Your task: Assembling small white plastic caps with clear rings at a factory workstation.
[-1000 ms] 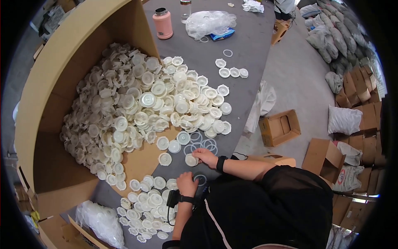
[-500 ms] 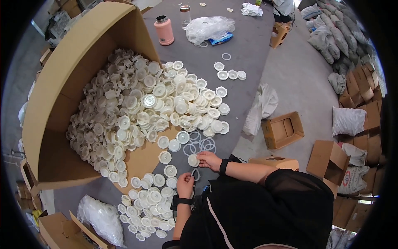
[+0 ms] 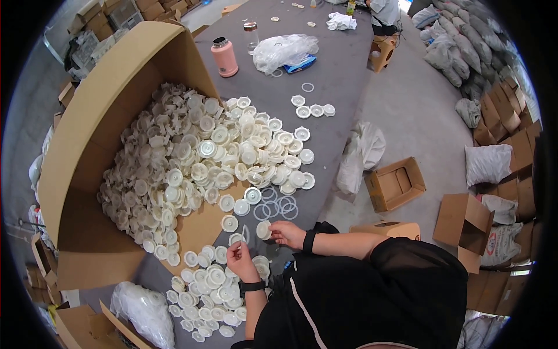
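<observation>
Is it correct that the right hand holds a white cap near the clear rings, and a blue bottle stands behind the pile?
Not quite. In the head view the bottle is pink, not blue. The right hand does hold a white cap near the clear rings, with the bottle behind the pile.

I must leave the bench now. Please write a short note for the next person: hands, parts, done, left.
Left hand: pinches a thin clear ring.
Right hand: holds a white cap in its fingers.
Loose clear rings lie on the grey table just ahead.
Big heap of white caps spills from the cardboard box; a smaller pile lies by the left wrist.
Which pile is finished cannot be told.
</observation>
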Motion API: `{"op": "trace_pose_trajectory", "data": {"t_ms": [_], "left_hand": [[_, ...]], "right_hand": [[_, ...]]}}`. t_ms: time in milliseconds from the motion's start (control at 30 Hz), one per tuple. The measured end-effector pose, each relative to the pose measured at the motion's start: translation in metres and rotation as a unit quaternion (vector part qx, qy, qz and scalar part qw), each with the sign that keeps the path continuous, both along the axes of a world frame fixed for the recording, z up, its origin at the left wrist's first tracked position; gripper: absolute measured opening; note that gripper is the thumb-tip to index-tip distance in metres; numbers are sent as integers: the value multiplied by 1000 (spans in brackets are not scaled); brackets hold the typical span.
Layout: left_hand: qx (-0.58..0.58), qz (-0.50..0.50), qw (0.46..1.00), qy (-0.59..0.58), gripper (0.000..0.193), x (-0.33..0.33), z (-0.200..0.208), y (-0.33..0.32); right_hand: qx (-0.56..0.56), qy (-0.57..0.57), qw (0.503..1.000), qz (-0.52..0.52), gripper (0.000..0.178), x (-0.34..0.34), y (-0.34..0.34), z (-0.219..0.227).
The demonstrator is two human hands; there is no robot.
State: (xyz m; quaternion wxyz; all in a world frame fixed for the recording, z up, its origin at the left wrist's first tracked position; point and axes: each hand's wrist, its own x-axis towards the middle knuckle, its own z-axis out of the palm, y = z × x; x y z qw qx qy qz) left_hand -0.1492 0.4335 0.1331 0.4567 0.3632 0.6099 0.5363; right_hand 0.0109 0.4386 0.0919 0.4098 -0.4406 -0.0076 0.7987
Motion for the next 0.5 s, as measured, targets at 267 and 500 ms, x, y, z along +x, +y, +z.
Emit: {"op": "trace_pose_trajectory", "data": {"t_ms": [267,500], "left_hand": [[215,-172,905,324,14,13,19,-6],[237,-150,897,341,16,12,23,-8]], "right_hand": [[78,20,997,1,9,-11,-1,27],[71,-5,997,11,9,-7,-4,28]]}}
